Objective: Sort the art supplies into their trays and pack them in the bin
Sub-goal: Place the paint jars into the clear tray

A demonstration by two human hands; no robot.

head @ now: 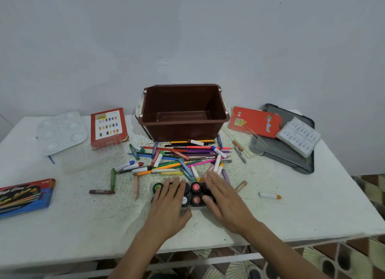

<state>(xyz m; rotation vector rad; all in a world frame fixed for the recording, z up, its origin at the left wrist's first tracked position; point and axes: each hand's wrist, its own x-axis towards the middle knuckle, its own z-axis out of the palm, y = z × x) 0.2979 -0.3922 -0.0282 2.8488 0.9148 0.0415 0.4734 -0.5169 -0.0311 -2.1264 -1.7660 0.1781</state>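
A cluster of small black paint pots (195,193) with coloured lids sits near the table's front middle. My left hand (169,203) lies flat over the pots' left side, fingers straight. My right hand (224,197) lies flat over their right side. Behind them spreads a loose pile of crayons, markers and pencils (179,158). An empty brown bin (183,112) stands behind the pile.
A white palette (62,131) and a red box (108,127) lie at the back left, with a clear tray (87,155) in front. A red pencil box (255,121), white tray (299,136) and grey lid (291,155) sit at the right. A pencil case (25,196) lies at the left edge.
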